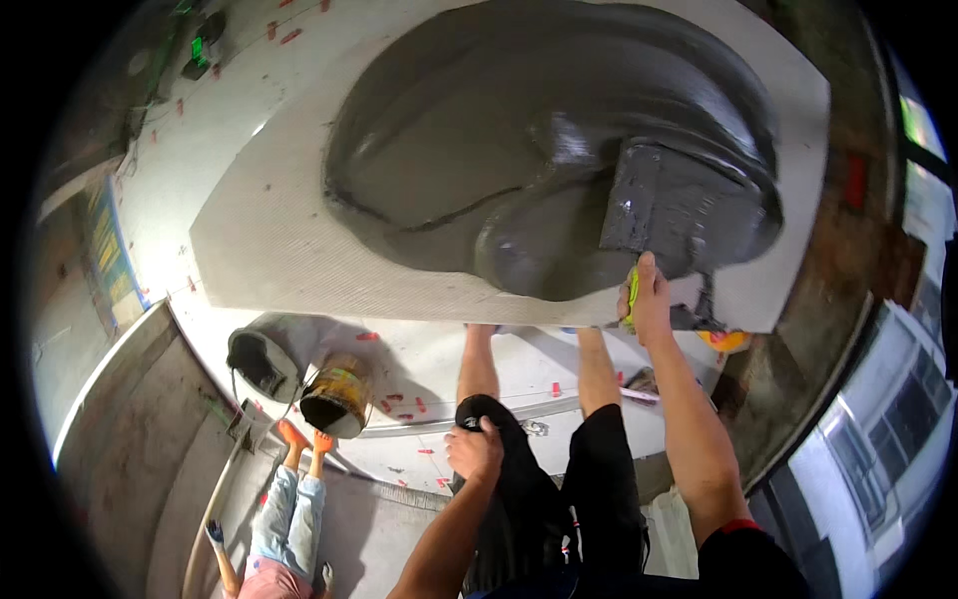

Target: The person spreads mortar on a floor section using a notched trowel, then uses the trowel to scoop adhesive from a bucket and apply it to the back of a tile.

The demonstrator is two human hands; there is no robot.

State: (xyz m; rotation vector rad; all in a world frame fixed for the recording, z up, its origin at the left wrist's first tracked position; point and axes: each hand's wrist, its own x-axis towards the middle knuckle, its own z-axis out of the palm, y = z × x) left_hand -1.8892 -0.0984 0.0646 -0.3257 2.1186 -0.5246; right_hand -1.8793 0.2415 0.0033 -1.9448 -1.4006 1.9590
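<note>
Standing at the lower left, a second person point(284, 509) in light jeans and orange socks is near two buckets point(299, 374), one dark, one yellow, on the white tiled floor point(200, 150). Centre frame, the left hand point(475, 449) rests on the wearer's left knee point(489, 414), fingers curled over dark fabric, holding nothing. Further right, the right hand point(647, 295) is closed around the yellow handle point(632, 298) of a trowel point(671, 215). The trowel blade lies flat in grey mortar point(519, 150), which covers most of a large pale tile point(269, 240) lying back-up ahead of the feet.
</note>
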